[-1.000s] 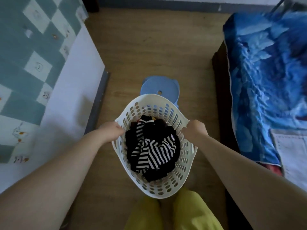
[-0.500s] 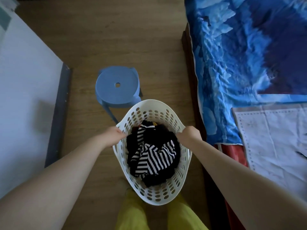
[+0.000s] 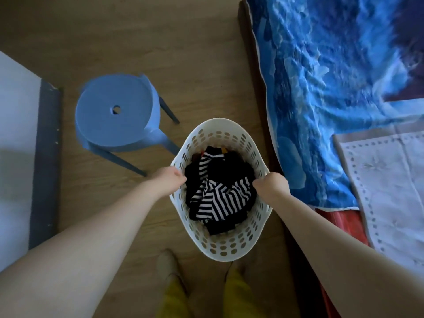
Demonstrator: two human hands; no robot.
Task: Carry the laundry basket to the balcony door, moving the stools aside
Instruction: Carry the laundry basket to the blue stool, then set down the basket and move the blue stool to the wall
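Observation:
A white perforated laundry basket [image 3: 229, 247] hangs in front of my legs, holding black and black-and-white striped clothes [image 3: 220, 198]. My left hand [image 3: 168, 177] grips the basket's left rim and my right hand [image 3: 271, 183] grips its right rim. A round blue plastic stool [image 3: 114, 113] with a hole in its seat stands on the wooden floor, just left of and beyond the basket; one stool leg nearly touches the basket's left side.
A bed with a blue patterned cover [image 3: 332, 88] and a white quilted cloth [image 3: 390, 184] runs along the right, its dark frame close to the basket. A white panel with a grey edge [image 3: 43, 161] lies at the left. My yellow trousers [image 3: 236, 297] show below.
The view has swung right and down: the stool, earlier half hidden behind the basket, now stands fully in sight to its left. Both hands keep their grip on the rim.

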